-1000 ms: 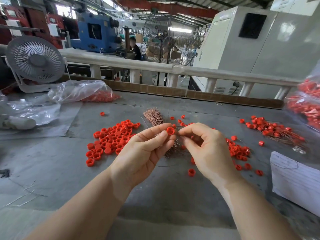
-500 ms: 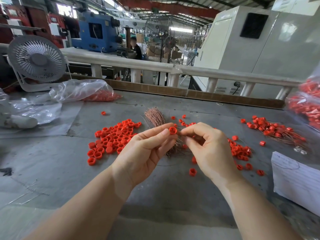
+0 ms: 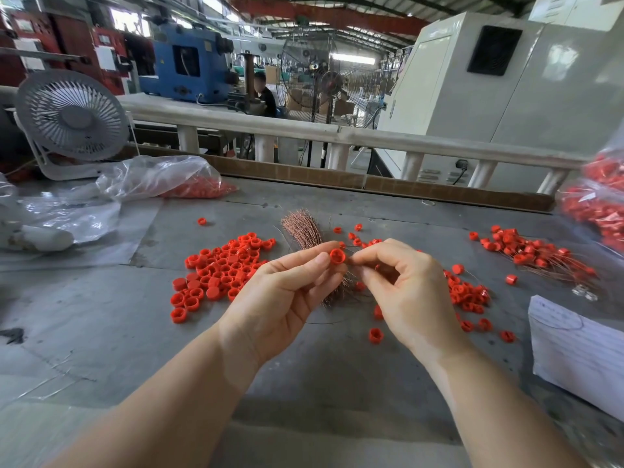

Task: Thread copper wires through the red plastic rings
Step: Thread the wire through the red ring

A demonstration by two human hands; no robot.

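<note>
Ring [image 3: 337, 256] and wire tip meet end-on between the two hands, above the counter [image 3: 101, 332]: the red plastic ring is pinched between the left hand's [image 3: 282, 298] thumb and forefinger, its open bore turned toward the camera and slightly rightward. The right hand [image 3: 410, 292] sits just beside it, thumb and forefinger pinched together right at the ring's right edge, presumably holding a thin copper wire too fine to make out clearly. The right hand is the one to feed, leftward along the bore. Behind and below lies the copper wire bundle [image 3: 302, 228], with loose rings [image 3: 219, 268] heaped to the left.
</note>
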